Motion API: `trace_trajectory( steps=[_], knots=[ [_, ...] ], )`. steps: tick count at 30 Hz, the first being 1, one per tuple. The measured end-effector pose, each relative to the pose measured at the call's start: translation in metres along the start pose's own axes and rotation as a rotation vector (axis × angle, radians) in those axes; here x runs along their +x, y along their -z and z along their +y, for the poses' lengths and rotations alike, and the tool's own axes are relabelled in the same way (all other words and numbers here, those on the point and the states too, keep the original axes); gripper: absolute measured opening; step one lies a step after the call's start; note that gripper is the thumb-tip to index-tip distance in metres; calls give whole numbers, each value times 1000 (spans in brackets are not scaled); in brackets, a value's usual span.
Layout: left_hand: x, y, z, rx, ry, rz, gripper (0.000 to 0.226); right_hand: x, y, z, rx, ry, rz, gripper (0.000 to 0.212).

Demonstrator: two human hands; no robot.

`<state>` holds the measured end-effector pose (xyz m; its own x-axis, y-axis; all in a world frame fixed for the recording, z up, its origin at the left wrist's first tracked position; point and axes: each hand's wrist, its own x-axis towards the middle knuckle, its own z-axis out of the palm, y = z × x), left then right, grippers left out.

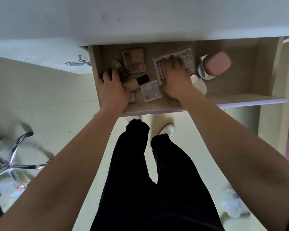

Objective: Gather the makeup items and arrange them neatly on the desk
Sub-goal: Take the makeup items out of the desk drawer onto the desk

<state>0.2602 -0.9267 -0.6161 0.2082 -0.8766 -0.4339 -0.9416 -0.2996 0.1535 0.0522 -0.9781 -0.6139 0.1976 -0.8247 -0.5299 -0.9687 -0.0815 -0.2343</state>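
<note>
— Left hand (113, 90)?
— In the open drawer (240, 99), over the foundation bottle (137, 81); fingers (107, 75) bent against the dark palette (119, 68), grip unclear.
— Right hand (175, 82)?
— Flat on the sticker sheet (188, 55), with fingers spread wide, near the pink case (218, 63).

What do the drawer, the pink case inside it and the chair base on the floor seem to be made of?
Drawer: probably laminated board, matte beige with a faint wood grain.
Pink case: likely plastic, smooth, with a soft sheen and rounded corners.
Chair base: metal, apparently chromed, judging by its bright mirror-like reflections.
</note>
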Motion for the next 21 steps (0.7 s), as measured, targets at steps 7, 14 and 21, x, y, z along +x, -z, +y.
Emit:
trace_trajectory(
  steps=[7, 14, 21],
  knots=[
    [16, -1, 1, -105, -145, -103, 76, 51, 14, 13, -255, 80, -77, 104],
    [48, 2, -5, 142, -162, -79, 76, 52, 14, 15, -349, 93, -28, 83],
    [64, 12, 23, 141, -307, -53, 68, 34, 15, 17, -387, 125, 58, 70]
  ],
)
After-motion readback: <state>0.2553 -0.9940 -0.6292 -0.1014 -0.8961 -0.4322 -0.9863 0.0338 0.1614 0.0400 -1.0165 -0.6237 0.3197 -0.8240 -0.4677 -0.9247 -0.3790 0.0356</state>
